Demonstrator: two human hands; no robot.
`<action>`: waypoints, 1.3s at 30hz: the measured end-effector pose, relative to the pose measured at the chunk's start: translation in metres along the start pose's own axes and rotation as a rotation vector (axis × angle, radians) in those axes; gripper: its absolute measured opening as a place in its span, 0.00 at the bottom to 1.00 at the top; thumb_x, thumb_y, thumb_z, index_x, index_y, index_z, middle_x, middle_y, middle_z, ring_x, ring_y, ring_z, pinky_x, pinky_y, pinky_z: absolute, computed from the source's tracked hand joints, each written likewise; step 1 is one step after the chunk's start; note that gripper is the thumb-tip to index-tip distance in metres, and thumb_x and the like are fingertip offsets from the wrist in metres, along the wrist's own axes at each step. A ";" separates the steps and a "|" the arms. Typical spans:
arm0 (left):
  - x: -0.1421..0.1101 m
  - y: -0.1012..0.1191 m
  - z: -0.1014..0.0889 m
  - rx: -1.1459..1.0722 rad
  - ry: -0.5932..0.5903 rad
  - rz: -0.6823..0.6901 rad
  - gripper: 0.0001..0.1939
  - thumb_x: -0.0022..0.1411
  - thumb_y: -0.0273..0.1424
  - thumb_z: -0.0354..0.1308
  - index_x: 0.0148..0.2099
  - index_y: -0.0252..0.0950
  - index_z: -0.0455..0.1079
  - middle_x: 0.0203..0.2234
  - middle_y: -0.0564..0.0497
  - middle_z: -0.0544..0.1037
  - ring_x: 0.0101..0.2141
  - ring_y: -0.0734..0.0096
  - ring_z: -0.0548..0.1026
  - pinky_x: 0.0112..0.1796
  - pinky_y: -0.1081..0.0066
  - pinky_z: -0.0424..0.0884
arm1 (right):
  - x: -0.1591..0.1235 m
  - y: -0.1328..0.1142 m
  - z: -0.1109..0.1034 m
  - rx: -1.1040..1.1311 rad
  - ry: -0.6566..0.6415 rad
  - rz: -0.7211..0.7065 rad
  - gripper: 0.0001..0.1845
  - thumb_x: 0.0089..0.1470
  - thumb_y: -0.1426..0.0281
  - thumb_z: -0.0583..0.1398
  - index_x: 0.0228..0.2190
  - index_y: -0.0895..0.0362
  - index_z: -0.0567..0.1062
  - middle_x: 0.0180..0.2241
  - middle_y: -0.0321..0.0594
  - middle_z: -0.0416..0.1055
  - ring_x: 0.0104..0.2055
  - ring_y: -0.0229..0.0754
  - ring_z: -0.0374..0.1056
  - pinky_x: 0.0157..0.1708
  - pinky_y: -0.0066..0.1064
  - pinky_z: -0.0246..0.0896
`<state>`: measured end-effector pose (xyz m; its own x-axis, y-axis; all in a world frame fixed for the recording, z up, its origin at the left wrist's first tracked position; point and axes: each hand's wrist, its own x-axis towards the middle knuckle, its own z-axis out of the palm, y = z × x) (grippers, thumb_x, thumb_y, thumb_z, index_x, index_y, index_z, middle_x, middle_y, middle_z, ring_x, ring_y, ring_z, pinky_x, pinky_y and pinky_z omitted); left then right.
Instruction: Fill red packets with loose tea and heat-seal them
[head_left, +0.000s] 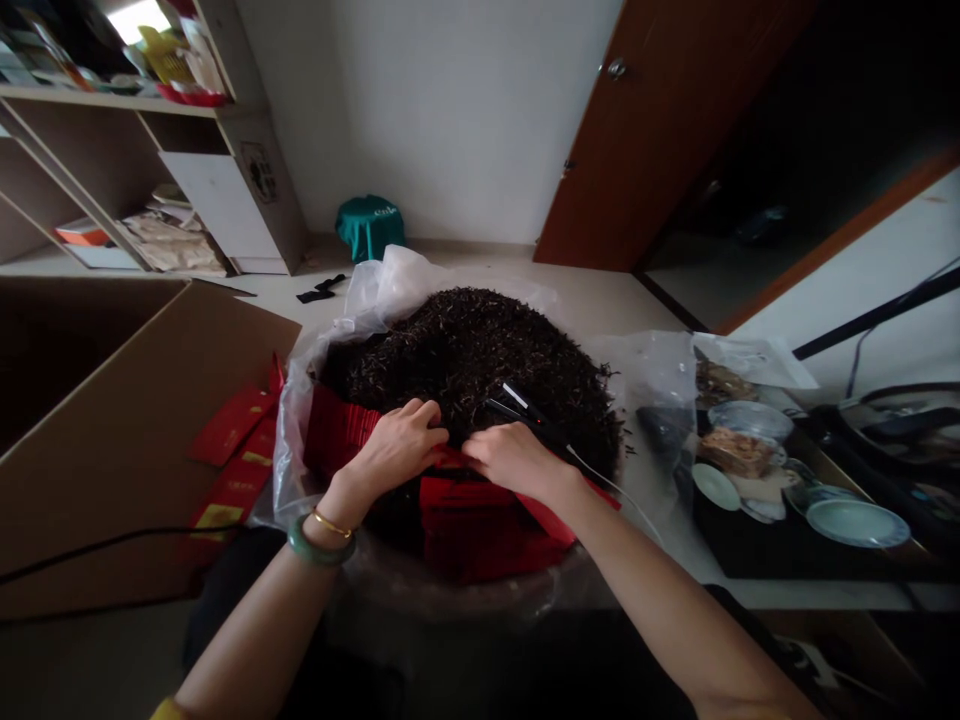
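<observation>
Two hands, left [394, 447] and right [514, 460], meet over red packets [480, 530] at a heap of dark tea leaves [465, 360]

A white table [600, 300] carries nearly everything here. A large open cardboard box [150, 400] stands at its left end, with flat red cartons [232, 425] leaning beside it. On the right, a black tray [750, 550] holds white saucers [859, 523]. At the center, a clear plastic bag [300, 450] lines a round container [457, 590], and the tea leaves rise in a broad mound inside it. The red packets are bunched along the near side of the mound, partly sunk among the leaves.

The work in hand appears to be handling the packets at the edge of the tea. That narrow spot seems to call for small, careful finger movements, with loose leaves crowding the red edges.

Both forearms reach in from the near side, angled toward each other. The left hand is half closed, its fingers curled down at the packet tops, though any grip is hidden. The right hand is also partly closed, with its fingers bent over a red edge. A small black tool [525, 415] with a white cord [615, 495] lies against that hand, and whether it is being held cannot be told.
</observation>
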<state>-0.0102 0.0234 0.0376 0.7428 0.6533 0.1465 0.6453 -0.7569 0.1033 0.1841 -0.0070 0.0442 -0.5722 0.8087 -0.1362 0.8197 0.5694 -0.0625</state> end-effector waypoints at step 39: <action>0.006 -0.006 0.016 -0.257 -0.056 -0.132 0.06 0.64 0.27 0.49 0.41 0.36 0.67 0.37 0.49 0.75 0.35 0.68 0.75 0.37 0.71 0.69 | 0.091 0.054 0.039 0.296 -0.042 0.232 0.19 0.53 0.73 0.57 0.48 0.58 0.73 0.51 0.47 0.70 0.53 0.45 0.67 0.48 0.29 0.60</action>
<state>-0.0065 0.0322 0.0222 0.6688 0.7409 0.0613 0.6758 -0.6403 0.3651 0.1773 0.0910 -0.0099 -0.3742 0.9007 -0.2206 0.9032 0.3001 -0.3071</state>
